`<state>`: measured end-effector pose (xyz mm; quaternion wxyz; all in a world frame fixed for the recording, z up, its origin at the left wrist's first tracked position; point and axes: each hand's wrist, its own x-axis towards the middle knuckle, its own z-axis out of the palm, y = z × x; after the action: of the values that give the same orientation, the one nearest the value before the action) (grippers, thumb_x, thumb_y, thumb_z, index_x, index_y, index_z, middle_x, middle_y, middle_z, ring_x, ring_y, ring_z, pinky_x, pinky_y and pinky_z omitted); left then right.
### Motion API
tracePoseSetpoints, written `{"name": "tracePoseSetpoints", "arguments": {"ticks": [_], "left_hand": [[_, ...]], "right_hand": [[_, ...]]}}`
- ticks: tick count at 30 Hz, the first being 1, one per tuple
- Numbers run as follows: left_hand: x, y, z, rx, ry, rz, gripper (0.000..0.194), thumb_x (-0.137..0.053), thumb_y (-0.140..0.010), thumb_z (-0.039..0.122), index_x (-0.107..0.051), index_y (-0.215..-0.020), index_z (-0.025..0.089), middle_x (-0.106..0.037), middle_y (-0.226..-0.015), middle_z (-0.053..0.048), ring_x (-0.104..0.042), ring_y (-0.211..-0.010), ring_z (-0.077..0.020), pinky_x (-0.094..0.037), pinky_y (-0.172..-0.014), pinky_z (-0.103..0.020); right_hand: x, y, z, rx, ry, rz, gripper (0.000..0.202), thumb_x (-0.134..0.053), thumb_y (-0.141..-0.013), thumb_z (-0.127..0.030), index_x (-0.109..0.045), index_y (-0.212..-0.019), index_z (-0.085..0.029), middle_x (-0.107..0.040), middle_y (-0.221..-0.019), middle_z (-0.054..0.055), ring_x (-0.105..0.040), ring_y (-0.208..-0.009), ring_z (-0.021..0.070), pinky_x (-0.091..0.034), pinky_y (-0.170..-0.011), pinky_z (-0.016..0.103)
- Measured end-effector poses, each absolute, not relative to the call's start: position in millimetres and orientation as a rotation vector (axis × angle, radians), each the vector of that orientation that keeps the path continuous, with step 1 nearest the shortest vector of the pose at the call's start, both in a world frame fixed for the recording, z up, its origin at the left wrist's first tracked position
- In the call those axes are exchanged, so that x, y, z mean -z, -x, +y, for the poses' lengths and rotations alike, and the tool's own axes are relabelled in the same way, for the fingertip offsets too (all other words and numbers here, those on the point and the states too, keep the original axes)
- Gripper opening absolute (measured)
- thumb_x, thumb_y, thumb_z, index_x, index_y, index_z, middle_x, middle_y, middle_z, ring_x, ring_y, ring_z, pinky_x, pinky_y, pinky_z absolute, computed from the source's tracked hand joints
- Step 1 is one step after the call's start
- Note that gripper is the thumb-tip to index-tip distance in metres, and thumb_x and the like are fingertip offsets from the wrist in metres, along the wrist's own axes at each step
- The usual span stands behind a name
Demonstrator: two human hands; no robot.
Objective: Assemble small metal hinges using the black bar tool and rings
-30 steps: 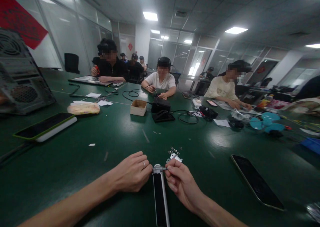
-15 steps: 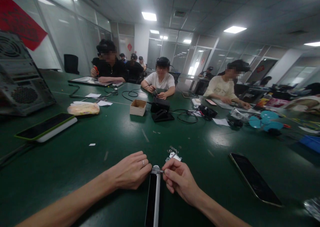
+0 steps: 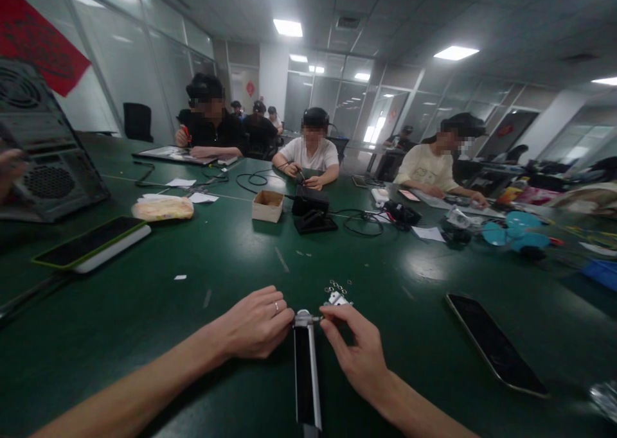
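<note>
A long black and silver bar-shaped part (image 3: 306, 374) lies on the green table, its metal end fitting (image 3: 304, 320) pointing away from me. On the left of that fitting my left hand (image 3: 260, 322) has its fingers curled together, fingertips against the fitting. To the right, my right hand (image 3: 357, 345) pinches something tiny at the tip of a thin pin that sticks out of the fitting; the fingers hide most of it. Just beyond my right fingers sit a small silver bracket (image 3: 338, 298) and several small metal rings (image 3: 336, 288).
A phone (image 3: 496, 345) lies at the right, and a green-edged phone (image 3: 89, 242) at the left. Further off stand a small cardboard box (image 3: 267, 207) and a black device (image 3: 311, 203) with cables. A computer case (image 3: 48, 155) stands far left. People sit across the table.
The bar's end shows slightly further right and higher. My right thumb and index finger have spread into a wider loop. A person's hand has appeared at the left edge.
</note>
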<state>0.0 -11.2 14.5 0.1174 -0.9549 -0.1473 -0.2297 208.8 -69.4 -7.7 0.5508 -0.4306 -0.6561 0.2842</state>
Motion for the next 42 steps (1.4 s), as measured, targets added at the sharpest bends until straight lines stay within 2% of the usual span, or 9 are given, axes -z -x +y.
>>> {"name": "tracePoseSetpoints", "arguments": {"ticks": [10,15,18,26,34,42], "left_hand": [[-16,-1,-13,0.744,2.772,-0.422,0.029,-0.033,-0.094,0.012,-0.055,-0.074,0.014,-0.052,-0.059,-0.002,-0.042,-0.053,-0.0154,-0.033,-0.053,-0.030],[-17,-2,-13,0.753,2.759,-0.411,0.028,-0.034,-0.094,0.012,-0.054,-0.074,0.014,-0.052,-0.058,-0.002,-0.042,-0.053,-0.0146,-0.032,-0.053,-0.029],[-16,-2,-12,0.745,2.765,-0.400,0.028,-0.034,-0.093,0.011,-0.054,-0.074,0.014,-0.052,-0.058,-0.002,-0.042,-0.053,-0.0146,-0.032,-0.053,-0.029],[-15,-2,-13,0.738,2.758,-0.377,0.029,-0.032,-0.093,0.011,-0.053,-0.073,0.015,-0.050,-0.057,-0.002,-0.040,-0.052,-0.0151,-0.033,-0.051,-0.031],[-13,0,-15,0.629,2.823,-0.364,0.025,-0.035,-0.091,0.011,-0.053,-0.074,0.015,-0.051,-0.060,-0.002,-0.040,-0.054,-0.0157,-0.034,-0.053,-0.032],[-10,3,-12,0.560,2.868,-0.337,0.018,-0.037,-0.090,0.009,-0.052,-0.081,0.015,-0.051,-0.064,-0.002,-0.042,-0.057,-0.0162,-0.034,-0.059,-0.031]], "right_hand": [[3,-207,-70,-0.713,1.010,-1.498,0.011,-0.065,-0.081,-0.023,-0.074,-0.087,-0.024,-0.069,-0.082,0.006,-0.061,-0.076,0.0190,-0.047,-0.072,0.032],[-1,-207,-65,-1.279,0.948,-1.196,0.016,-0.074,-0.073,-0.034,-0.073,-0.078,-0.018,-0.062,-0.067,0.002,-0.051,-0.054,0.0105,-0.041,-0.051,0.024],[-3,-206,-62,-1.583,0.882,-0.952,0.022,-0.081,-0.065,-0.033,-0.072,-0.073,-0.014,-0.059,-0.062,0.000,-0.047,-0.050,0.0069,-0.036,-0.048,0.020],[-5,-200,-65,-1.805,0.782,-0.716,0.022,-0.085,-0.059,-0.025,-0.070,-0.069,-0.012,-0.056,-0.056,-0.001,-0.044,-0.047,0.0044,-0.033,-0.045,0.018],[-4,-206,-67,-1.579,0.845,-1.112,0.022,-0.079,-0.068,-0.033,-0.071,-0.072,-0.014,-0.058,-0.058,-0.001,-0.046,-0.046,0.0068,-0.035,-0.044,0.020],[-9,-214,-66,-1.459,0.886,-1.368,0.017,-0.074,-0.072,-0.033,-0.072,-0.074,-0.016,-0.057,-0.066,0.001,-0.048,-0.055,0.0087,-0.039,-0.049,0.021]]}}
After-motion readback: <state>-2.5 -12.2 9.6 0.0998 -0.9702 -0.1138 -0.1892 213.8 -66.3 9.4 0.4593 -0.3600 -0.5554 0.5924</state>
